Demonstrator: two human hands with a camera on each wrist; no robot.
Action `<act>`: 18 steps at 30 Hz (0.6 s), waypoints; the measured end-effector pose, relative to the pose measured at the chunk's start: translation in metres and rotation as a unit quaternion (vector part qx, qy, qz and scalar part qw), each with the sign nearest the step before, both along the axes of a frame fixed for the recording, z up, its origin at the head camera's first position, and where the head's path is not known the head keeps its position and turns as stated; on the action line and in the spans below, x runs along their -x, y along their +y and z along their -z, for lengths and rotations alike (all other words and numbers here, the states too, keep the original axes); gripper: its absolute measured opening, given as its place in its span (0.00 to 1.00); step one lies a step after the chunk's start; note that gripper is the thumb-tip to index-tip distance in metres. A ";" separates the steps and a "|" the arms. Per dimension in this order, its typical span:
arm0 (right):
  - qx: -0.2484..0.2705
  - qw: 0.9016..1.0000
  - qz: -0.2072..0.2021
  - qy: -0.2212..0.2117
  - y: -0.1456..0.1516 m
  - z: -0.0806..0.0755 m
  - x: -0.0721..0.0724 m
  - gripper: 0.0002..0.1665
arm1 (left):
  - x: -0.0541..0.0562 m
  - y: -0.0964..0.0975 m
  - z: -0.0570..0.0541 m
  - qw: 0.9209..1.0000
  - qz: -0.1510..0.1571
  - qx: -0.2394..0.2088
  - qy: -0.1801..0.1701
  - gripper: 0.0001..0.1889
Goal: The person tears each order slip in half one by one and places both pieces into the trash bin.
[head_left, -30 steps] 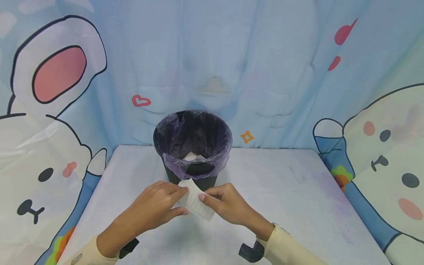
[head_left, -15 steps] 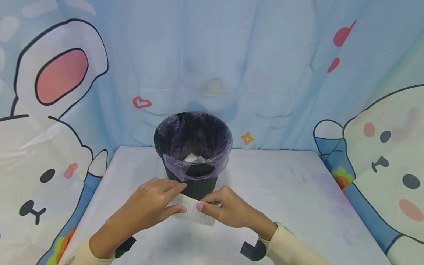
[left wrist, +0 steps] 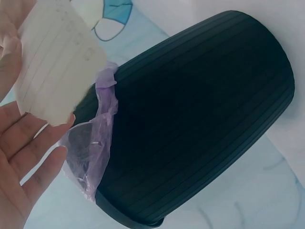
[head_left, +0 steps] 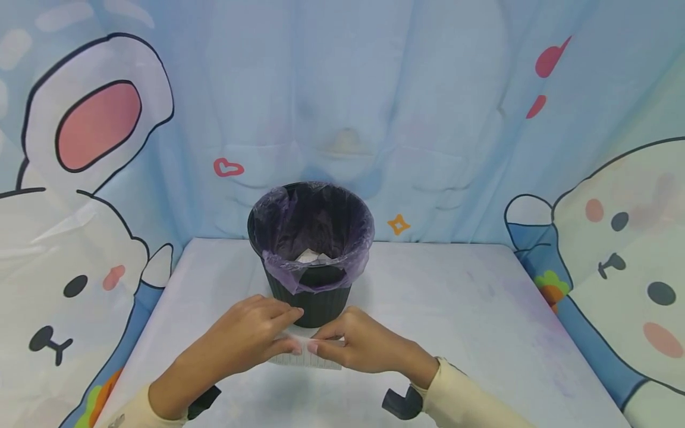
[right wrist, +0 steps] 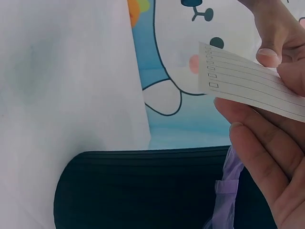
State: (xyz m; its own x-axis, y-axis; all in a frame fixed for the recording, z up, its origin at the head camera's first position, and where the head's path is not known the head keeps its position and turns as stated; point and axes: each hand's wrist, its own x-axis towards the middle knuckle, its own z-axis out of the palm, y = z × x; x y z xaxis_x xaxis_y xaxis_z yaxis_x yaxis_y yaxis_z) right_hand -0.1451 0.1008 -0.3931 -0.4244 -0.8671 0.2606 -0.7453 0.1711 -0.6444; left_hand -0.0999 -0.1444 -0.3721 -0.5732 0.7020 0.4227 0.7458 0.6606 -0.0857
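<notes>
A small lined strip of paper is held level between my two hands, close in front of the black bin. My left hand pinches its left part, thumb on the near face and fingers behind. My right hand pinches it near the middle, the two thumbs close together. In the right wrist view the paper shows ruled lines and a column of little boxes. The left wrist view shows a rough, torn-looking edge on the paper.
Folded over the bin's rim is a purple plastic liner. White paper scraps lie inside the bin. The bin stands on a white-covered table, and a blue cartoon-print curtain hangs behind and at both sides.
The paper has turned from slanting upward to lying level, lower and nearer to me. Both hands came down slightly, and the right hand shifted left toward the left one.
</notes>
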 end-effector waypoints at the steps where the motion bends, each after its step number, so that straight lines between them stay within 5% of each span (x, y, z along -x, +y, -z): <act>1: -0.006 1.000 -0.001 0.006 -0.001 0.000 0.000 0.11 | 0.000 0.000 0.000 1.000 0.001 0.004 -0.003 0.25; 18: -0.033 0.998 0.007 0.056 -0.008 -0.005 0.004 0.11 | 0.000 -0.001 0.002 0.999 -0.007 0.043 -0.019 0.18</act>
